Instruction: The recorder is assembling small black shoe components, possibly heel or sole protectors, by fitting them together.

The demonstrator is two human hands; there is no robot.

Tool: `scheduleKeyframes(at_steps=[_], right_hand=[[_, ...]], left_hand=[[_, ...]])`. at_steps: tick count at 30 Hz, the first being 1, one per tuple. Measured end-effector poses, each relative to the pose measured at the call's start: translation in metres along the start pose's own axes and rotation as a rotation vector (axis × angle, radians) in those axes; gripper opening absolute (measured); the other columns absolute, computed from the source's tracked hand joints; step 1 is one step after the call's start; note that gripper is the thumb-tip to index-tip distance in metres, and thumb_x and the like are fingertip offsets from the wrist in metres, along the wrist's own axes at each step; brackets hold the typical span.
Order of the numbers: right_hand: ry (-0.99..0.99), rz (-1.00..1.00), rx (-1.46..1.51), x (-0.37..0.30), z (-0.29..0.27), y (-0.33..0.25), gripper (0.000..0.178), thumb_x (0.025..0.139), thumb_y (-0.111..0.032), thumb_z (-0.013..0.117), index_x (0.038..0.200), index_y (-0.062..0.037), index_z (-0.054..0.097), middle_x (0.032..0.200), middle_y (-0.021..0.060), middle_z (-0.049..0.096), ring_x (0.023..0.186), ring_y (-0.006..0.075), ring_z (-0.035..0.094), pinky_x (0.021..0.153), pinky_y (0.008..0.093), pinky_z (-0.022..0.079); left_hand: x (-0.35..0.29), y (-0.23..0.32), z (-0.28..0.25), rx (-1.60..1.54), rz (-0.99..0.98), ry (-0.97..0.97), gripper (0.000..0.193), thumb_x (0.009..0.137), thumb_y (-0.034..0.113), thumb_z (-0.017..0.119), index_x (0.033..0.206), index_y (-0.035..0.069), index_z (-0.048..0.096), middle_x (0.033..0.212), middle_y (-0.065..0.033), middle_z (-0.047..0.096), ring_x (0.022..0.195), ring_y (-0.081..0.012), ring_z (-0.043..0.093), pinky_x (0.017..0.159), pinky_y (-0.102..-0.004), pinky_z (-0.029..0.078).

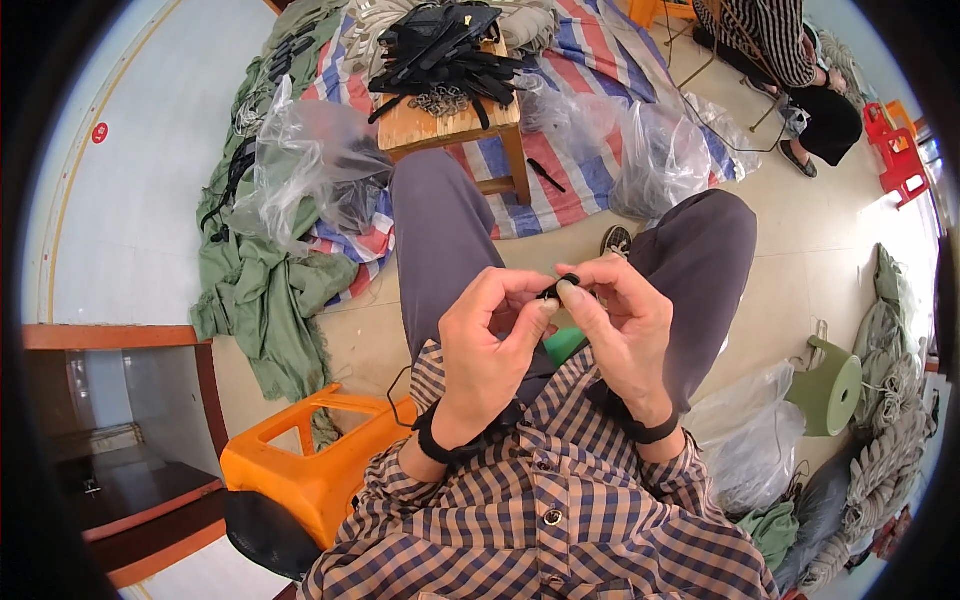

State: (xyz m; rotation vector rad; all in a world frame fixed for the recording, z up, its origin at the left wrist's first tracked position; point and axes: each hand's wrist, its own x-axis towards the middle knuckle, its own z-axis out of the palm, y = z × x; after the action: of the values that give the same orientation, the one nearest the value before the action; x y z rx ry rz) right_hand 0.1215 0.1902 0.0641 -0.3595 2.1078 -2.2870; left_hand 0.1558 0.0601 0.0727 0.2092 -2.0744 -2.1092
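Observation:
Between my fingertips, above my lap, is a small black strap-like piece (560,287); its exact kind is too small to make out. My left hand (492,335) pinches one end with thumb and forefinger. Closed on the other end is my right hand (625,320), its thumb pressed over the piece. Beyond my knees stands a wooden stool (445,128) bearing a heap of black straps (445,60) and a small pile of metal hardware (440,100). Something green (566,344) shows partly behind my hands.
A striped plastic sheet (590,50) covers the floor ahead, with clear plastic bags (665,160) on it. Green cloth (265,280) lies at left, near an orange stool (290,460). At right are a green stool (828,385) and a plastic bag (750,440). Another person (765,50) sits far right.

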Motion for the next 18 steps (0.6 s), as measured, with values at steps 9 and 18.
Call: scheduleKeyframes(at_steps=[9,18], right_hand=[[-0.118,0.146,0.204,0.003,-0.01,0.01,0.012,0.086,-0.008,0.062,0.09,0.0028,0.059,0.083,0.0023,0.061,0.078,0.0083,0.059,0.068,0.0221,0.047],[-0.204,0.19,0.198,0.009,-0.019,0.005,0.013,0.086,-0.011,0.063,0.09,0.001,0.059,0.081,0.001,0.059,0.071,0.0061,0.056,0.065,0.0198,0.045]], left_hand=[[0.001,-0.009,0.0,0.086,-0.003,-0.008,0.011,0.08,-0.002,0.065,0.091,-0.001,0.06,0.084,-0.0044,0.063,0.066,-0.0068,0.06,0.059,-0.0201,0.048],[0.007,0.003,-0.016,0.197,-0.006,-0.275,0.017,0.082,-0.004,0.063,0.094,0.0,0.052,0.081,-0.0022,0.058,0.068,-0.0053,0.058,0.059,-0.0191,0.051]])
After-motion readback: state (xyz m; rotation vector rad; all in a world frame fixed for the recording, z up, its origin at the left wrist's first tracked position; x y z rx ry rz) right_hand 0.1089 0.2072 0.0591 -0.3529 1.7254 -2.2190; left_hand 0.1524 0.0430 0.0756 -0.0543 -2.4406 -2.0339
